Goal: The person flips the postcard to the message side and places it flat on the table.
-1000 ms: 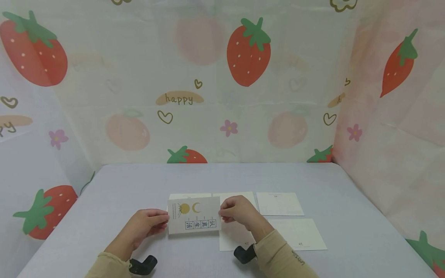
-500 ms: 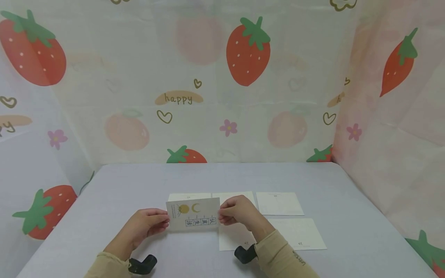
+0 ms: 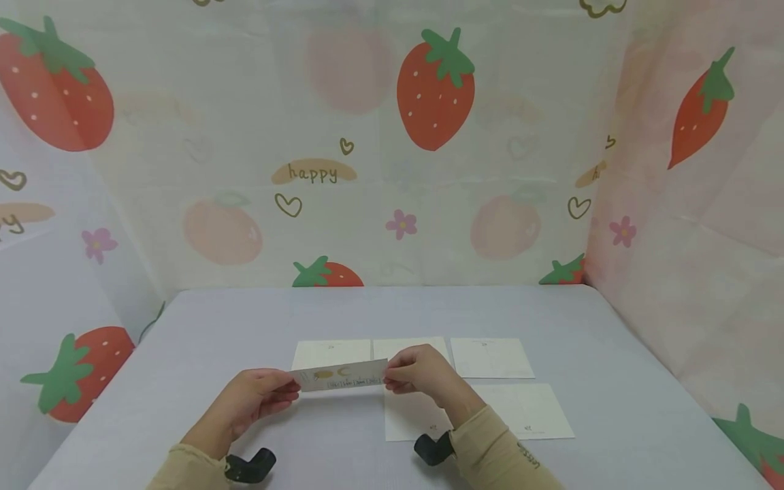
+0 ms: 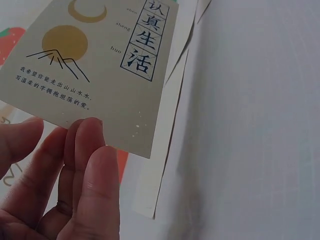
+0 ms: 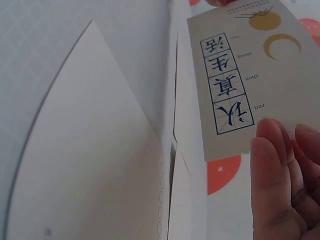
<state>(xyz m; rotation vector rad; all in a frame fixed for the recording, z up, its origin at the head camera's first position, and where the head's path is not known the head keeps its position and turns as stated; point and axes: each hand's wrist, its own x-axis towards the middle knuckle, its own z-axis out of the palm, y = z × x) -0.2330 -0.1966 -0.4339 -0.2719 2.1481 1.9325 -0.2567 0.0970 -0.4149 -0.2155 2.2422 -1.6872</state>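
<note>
A cream postcard [image 3: 337, 376] hangs between my hands over the table, tilted so steeply that the head view sees its printed face as a narrow strip. My left hand [image 3: 248, 400] pinches its left short end between thumb and fingers. At the opposite end my right hand [image 3: 425, 376] pinches it the same way. In the left wrist view the postcard [image 4: 115, 95] shows a gold moon, a gold sun, mountain lines and boxed Chinese characters in dark blue. The right wrist view has the postcard [image 5: 240, 145] turned the other way up, its near end at my fingertips.
Several pale cards lie flat on the white table [image 3: 184, 354]: a back row with a left card [image 3: 315, 350] and a right card [image 3: 493, 358], and a front card [image 3: 527, 412] nearer me. Strawberry-print curtains [image 3: 343, 224] stand around the table. Black L-shaped pieces [image 3: 251, 467] sit at both wrists.
The postcard has tipped in both hands from facing me to nearly edge-on, so its printed face looks much narrower. The hands stay almost in place; the cards on the table have not moved.
</note>
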